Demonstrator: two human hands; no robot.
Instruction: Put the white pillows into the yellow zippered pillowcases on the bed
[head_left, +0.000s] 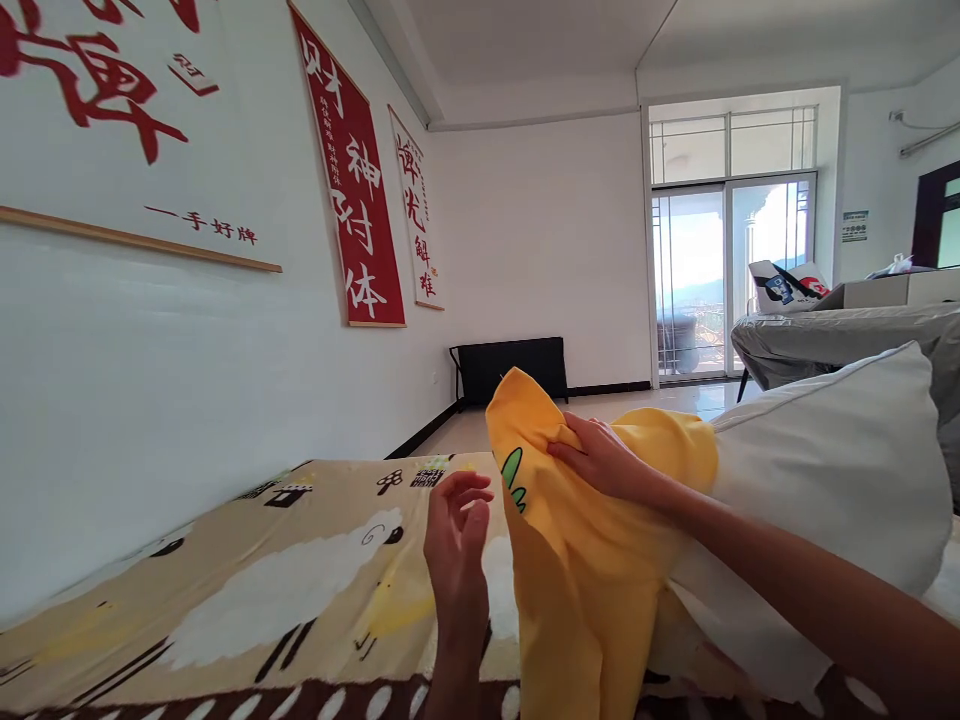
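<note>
A patterned blanket (337, 490) covers the surface in front of the person, beige with printed sheep, yellow birds and small houses, edged by a dark brown band with white spots. The room beyond has a white left wall (150, 390) and a white far wall (525, 220) with a dark baseboard (607, 387), above a pale, shiny floor (450, 432). Through a glass door (725, 290) of two panels, bright sky and hills show. To the right stands a tabletop (862, 335) under a grey, wrinkled cover, bearing an open printed carton (787, 288) and a paler box (934, 290). Counted, there are three hanging scrolls on the left wall: a white one (225, 170) cut by the frame edge, a red one (352, 180) and a narrow white one (415, 210). One black folded object (510, 370) stands against the far wall. One yellow cloth (592, 560) with a green print rises above the blanket at centre, its right part lying against one white pillow (832, 460). Of the two hands, the right hand (604, 458) grips the cloth near its top; the left hand (459, 540) is empty, fingers loosely curled, just beside the cloth's left edge.
</note>
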